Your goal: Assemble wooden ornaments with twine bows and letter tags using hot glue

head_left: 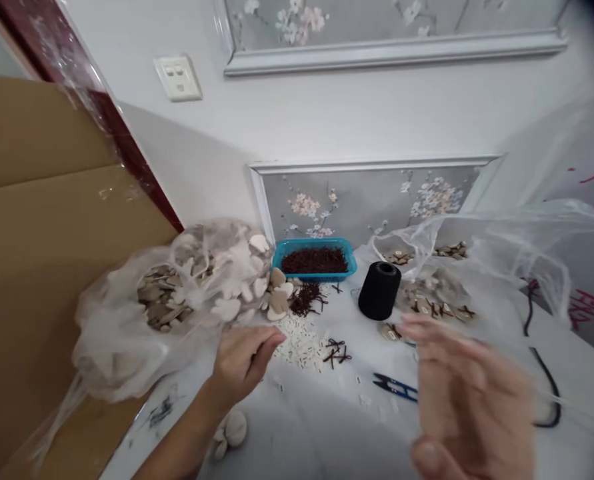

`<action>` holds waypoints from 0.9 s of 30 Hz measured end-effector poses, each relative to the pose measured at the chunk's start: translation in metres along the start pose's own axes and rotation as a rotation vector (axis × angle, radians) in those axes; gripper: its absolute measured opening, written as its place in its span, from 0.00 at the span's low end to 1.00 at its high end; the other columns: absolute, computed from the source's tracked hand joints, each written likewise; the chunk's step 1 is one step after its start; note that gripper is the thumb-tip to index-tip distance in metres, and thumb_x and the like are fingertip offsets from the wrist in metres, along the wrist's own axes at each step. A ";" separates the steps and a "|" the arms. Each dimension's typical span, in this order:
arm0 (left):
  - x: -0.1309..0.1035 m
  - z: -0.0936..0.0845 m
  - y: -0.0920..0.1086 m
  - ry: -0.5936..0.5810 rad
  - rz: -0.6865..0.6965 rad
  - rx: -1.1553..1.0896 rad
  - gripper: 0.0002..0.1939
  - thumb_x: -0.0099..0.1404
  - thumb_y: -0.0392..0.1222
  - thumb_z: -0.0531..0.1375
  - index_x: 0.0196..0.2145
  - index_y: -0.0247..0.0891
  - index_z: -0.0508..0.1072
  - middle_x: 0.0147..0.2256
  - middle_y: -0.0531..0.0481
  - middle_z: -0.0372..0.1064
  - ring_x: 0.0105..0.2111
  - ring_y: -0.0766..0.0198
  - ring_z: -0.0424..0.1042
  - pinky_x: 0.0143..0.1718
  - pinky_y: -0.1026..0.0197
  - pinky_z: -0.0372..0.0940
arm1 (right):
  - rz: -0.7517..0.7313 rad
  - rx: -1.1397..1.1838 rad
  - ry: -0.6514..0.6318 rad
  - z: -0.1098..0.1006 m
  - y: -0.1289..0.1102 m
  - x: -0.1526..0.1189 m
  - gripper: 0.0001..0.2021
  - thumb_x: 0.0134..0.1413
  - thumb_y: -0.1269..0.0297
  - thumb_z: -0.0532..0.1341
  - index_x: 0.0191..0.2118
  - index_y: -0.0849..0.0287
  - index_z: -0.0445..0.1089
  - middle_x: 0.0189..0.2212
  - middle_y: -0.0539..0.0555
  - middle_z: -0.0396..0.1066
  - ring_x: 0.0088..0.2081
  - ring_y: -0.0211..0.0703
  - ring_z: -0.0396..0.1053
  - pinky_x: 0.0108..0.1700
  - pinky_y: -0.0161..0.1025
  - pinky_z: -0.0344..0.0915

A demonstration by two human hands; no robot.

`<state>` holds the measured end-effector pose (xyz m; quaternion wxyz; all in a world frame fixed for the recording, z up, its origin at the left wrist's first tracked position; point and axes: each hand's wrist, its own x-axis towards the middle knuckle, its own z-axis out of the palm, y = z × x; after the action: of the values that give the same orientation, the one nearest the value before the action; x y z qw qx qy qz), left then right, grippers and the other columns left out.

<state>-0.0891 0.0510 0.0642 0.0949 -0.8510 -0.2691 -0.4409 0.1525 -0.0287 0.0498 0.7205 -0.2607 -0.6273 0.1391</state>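
Observation:
My left hand (244, 363) hovers at the near left edge of a pile of small white labels (304, 343). Its fingers are curled together with the thumb close against them; whatever is between them is hidden. At the right, my right hand (471, 393) is raised with fingers stretched out and nothing visible in it, slightly blurred. Beside it lie blue-handled thread snips (395, 387), partly covered by the hand. Several dark brown ribbon bows (337, 353) rest right of the labels. A beige padded piece with a bow (391, 331) is just beyond my right fingertips.
A blue basket (351, 263) of brown bows stands against the wall. A black thread cone (379, 291) is right of it. Plastic bags hold beige padded shapes (161, 297) at left and bow-trimmed pieces (441, 310) at right. Cardboard (51, 253) borders the left; one beige shape (235, 428) lies nearby.

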 end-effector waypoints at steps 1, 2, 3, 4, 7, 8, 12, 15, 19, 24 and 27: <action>0.002 0.001 0.005 0.030 0.093 0.022 0.07 0.68 0.34 0.55 0.31 0.34 0.68 0.18 0.57 0.64 0.17 0.73 0.64 0.20 0.69 0.61 | -0.019 0.027 -0.012 0.007 0.004 0.005 0.25 0.54 0.62 0.63 0.57 0.53 0.58 0.45 0.55 0.66 0.50 0.50 0.65 0.56 0.56 0.61; 0.005 0.001 0.011 0.052 0.165 0.048 0.06 0.67 0.34 0.57 0.31 0.33 0.69 0.19 0.56 0.65 0.17 0.72 0.65 0.21 0.68 0.62 | -0.023 0.044 -0.034 0.013 0.007 0.008 0.26 0.53 0.66 0.64 0.57 0.53 0.57 0.43 0.55 0.67 0.50 0.51 0.65 0.56 0.56 0.61; 0.008 0.000 0.017 0.054 0.214 0.077 0.05 0.66 0.34 0.58 0.32 0.33 0.69 0.19 0.55 0.66 0.18 0.71 0.66 0.21 0.67 0.62 | -0.010 0.046 -0.064 0.018 0.009 0.009 0.26 0.52 0.68 0.64 0.56 0.53 0.57 0.42 0.55 0.67 0.50 0.51 0.65 0.55 0.56 0.62; 0.011 -0.002 0.023 0.043 0.246 0.109 0.04 0.66 0.34 0.59 0.32 0.32 0.70 0.20 0.54 0.67 0.20 0.70 0.68 0.22 0.66 0.63 | 0.020 0.030 -0.101 0.021 0.010 0.009 0.26 0.52 0.70 0.64 0.56 0.53 0.57 0.41 0.55 0.68 0.50 0.51 0.65 0.54 0.55 0.64; 0.019 -0.012 0.039 -0.013 0.306 0.211 0.04 0.65 0.35 0.60 0.35 0.31 0.71 0.23 0.51 0.71 0.24 0.66 0.72 0.24 0.63 0.67 | 0.060 -0.003 -0.175 0.024 0.008 0.006 0.27 0.50 0.71 0.65 0.55 0.55 0.58 0.41 0.55 0.69 0.49 0.51 0.66 0.52 0.53 0.66; 0.020 -0.016 0.044 -0.055 0.309 0.243 0.04 0.65 0.36 0.59 0.36 0.31 0.72 0.24 0.51 0.72 0.25 0.65 0.74 0.26 0.63 0.69 | 0.064 -0.014 -0.189 0.023 0.007 0.005 0.27 0.49 0.71 0.66 0.54 0.55 0.58 0.41 0.55 0.69 0.49 0.50 0.67 0.51 0.52 0.66; 0.027 -0.027 0.055 -0.195 0.269 0.331 0.07 0.68 0.39 0.57 0.40 0.34 0.72 0.29 0.49 0.76 0.33 0.63 0.76 0.35 0.58 0.74 | 0.026 -0.106 -0.198 0.018 0.004 0.010 0.24 0.50 0.67 0.66 0.53 0.55 0.62 0.39 0.54 0.70 0.46 0.49 0.69 0.49 0.51 0.68; 0.030 -0.028 0.058 -0.187 0.315 0.344 0.08 0.69 0.40 0.55 0.40 0.35 0.72 0.28 0.51 0.76 0.33 0.65 0.76 0.36 0.59 0.74 | 0.007 -0.197 -0.217 0.013 0.002 0.013 0.18 0.52 0.65 0.66 0.49 0.56 0.67 0.40 0.55 0.69 0.45 0.48 0.70 0.48 0.49 0.70; 0.033 -0.023 0.062 -0.178 0.314 0.353 0.07 0.68 0.41 0.57 0.39 0.34 0.71 0.28 0.51 0.76 0.31 0.65 0.76 0.35 0.61 0.73 | 0.093 -0.176 -0.303 0.005 0.001 0.014 0.13 0.54 0.63 0.64 0.47 0.54 0.70 0.44 0.56 0.67 0.47 0.47 0.71 0.48 0.47 0.72; 0.037 -0.021 0.065 -0.179 0.333 0.356 0.08 0.69 0.41 0.55 0.38 0.36 0.72 0.28 0.52 0.75 0.31 0.66 0.76 0.34 0.61 0.73 | 0.223 0.018 -0.308 0.004 0.003 0.017 0.09 0.58 0.64 0.61 0.45 0.53 0.70 0.42 0.54 0.68 0.45 0.45 0.73 0.48 0.48 0.72; 0.039 -0.020 0.065 -0.197 0.358 0.323 0.07 0.69 0.41 0.56 0.38 0.37 0.72 0.27 0.52 0.75 0.30 0.65 0.75 0.33 0.60 0.73 | 0.296 0.131 -0.298 0.006 0.006 0.018 0.18 0.56 0.64 0.64 0.51 0.52 0.63 0.38 0.52 0.71 0.44 0.45 0.74 0.48 0.49 0.72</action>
<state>-0.0501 0.0031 0.1122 0.2791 -0.8978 -0.1892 -0.2833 0.1509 -0.0130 0.0614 0.6071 -0.2791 -0.6712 0.3209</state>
